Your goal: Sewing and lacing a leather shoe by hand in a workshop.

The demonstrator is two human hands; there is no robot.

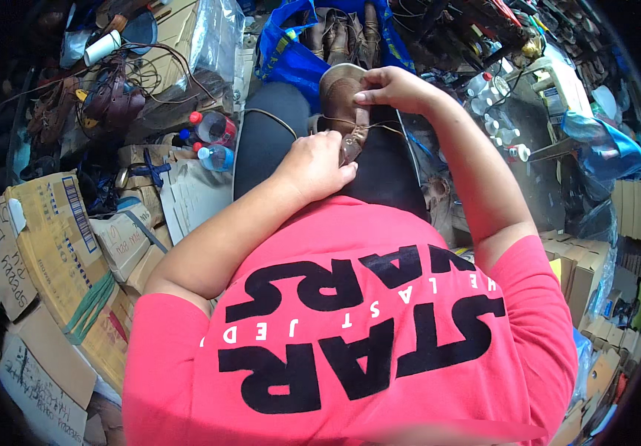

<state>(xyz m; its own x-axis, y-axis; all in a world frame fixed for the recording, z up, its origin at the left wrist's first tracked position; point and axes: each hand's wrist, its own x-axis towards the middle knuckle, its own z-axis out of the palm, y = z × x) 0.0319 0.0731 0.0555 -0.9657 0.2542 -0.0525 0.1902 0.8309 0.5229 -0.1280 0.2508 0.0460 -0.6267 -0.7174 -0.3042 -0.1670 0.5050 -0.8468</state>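
Observation:
A brown leather shoe lies over my dark-trousered lap, its pale-rimmed toe pointing away from me. My left hand is closed round its near end and hides part of it. At the right side of the toe, the thumb and fingers of my right hand are pinched together against the shoe's edge. Whether they also hold a thread is too small to tell. A thin brown lace trails from the middle of the shoe, out to the right. Another cord curves over my left thigh.
Beyond my knees stands a blue bag with several brown shoes inside. Small bottles with coloured caps stand to the left, near flattened cardboard boxes. At right are clear bottles, a blue plastic bag and stacked cardboard.

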